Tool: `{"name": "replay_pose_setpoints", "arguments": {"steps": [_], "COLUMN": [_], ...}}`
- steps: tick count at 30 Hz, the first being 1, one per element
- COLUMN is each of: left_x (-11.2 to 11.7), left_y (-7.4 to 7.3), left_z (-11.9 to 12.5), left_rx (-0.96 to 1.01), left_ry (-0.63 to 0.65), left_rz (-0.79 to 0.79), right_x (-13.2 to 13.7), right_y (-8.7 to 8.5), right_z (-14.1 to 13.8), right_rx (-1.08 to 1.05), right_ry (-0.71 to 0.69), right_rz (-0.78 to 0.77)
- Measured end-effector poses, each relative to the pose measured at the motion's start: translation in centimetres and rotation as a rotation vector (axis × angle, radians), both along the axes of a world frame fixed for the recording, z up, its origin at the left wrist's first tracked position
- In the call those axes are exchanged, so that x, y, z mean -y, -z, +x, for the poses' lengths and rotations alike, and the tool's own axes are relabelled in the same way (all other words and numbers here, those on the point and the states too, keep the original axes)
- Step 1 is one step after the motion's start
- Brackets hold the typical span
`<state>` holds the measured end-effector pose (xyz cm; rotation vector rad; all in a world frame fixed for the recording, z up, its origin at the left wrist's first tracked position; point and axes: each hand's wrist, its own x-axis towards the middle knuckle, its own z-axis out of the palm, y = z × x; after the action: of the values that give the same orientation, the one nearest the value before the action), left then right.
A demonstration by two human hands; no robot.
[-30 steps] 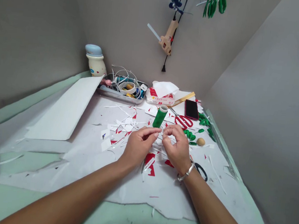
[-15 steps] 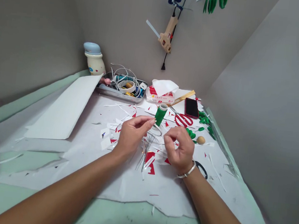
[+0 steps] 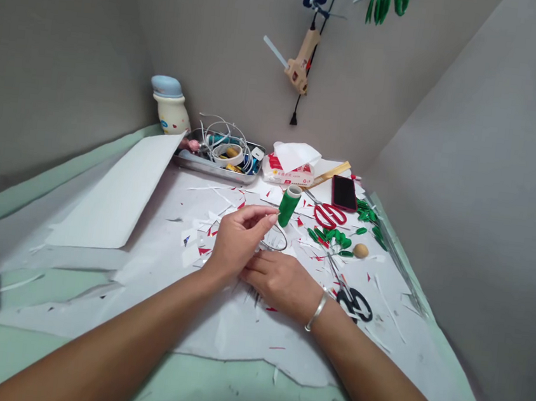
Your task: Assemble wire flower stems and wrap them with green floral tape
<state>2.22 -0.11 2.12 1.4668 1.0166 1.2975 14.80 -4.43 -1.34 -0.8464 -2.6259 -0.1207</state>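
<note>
My left hand (image 3: pixel 240 236) is closed in a pinch, thumb against forefinger, on a thin ring-shaped hoop (image 3: pixel 286 244) that hangs below the fingertips. Just behind the pinch stands a spool of green thread (image 3: pixel 288 208), upright. My right hand (image 3: pixel 283 282) has come in under the left one, its fingers bent together and their tips hidden behind the left palm and wrist. What the right fingers hold, if anything, cannot be made out. Thin wire-like pieces (image 3: pixel 253 296) lie partly covered beneath the right hand.
Black-handled scissors (image 3: pixel 355 304), green leaf-like pieces (image 3: pixel 339 237) and a round tan ball (image 3: pixel 361 251) lie to the right. Farther back are red-handled scissors (image 3: pixel 329 216), a phone (image 3: pixel 344 192), a tissue pack (image 3: pixel 288 171) and a metal tray (image 3: pixel 213 170). A glue gun (image 3: pixel 301 64) hangs above.
My right hand has moved left and inward, from apart on the right to beneath the left hand, uncovering the black scissors and green pieces. The left hand has stayed nearly still.
</note>
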Motion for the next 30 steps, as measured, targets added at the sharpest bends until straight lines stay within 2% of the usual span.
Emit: {"name": "replay_pose_setpoints", "arguments": {"steps": [9, 13, 15, 16, 18, 21, 25, 30], "left_x": [0.0, 0.1, 0.2, 0.2, 0.3, 0.4, 0.4, 0.2], "left_y": [0.1, -0.1, -0.3, -0.4, -0.7, -0.9, -0.9, -0.9], "left_z": [0.0, -0.1, -0.2, -0.2, -0.3, -0.3, -0.3, -0.3], "left_rx": [-0.001, 0.029, 0.039, 0.043, 0.048, 0.058, 0.074, 0.109], "left_ry": [0.015, 0.01, 0.007, 0.004, 0.002, 0.003, 0.001, 0.02], "left_rz": [-0.021, -0.03, -0.029, -0.027, -0.019, -0.012, -0.018, -0.016], "right_x": [0.0, 0.8, 1.2, 1.4, 1.2, 0.3, -1.1, -1.3], "right_y": [0.3, -0.9, -1.7, -2.0, -2.4, -2.0, -1.1, -0.7], "right_z": [-0.2, 0.2, 0.6, 0.9, 1.7, 3.0, 4.3, 4.5], "right_rx": [0.031, -0.163, -0.364, -0.493, -0.732, -0.902, -1.034, -1.05], "right_ry": [0.028, -0.004, 0.027, 0.072, 0.249, 0.523, 0.654, 0.715], "right_rz": [0.037, -0.032, -0.026, -0.007, 0.047, 0.036, -0.088, -0.127]}}
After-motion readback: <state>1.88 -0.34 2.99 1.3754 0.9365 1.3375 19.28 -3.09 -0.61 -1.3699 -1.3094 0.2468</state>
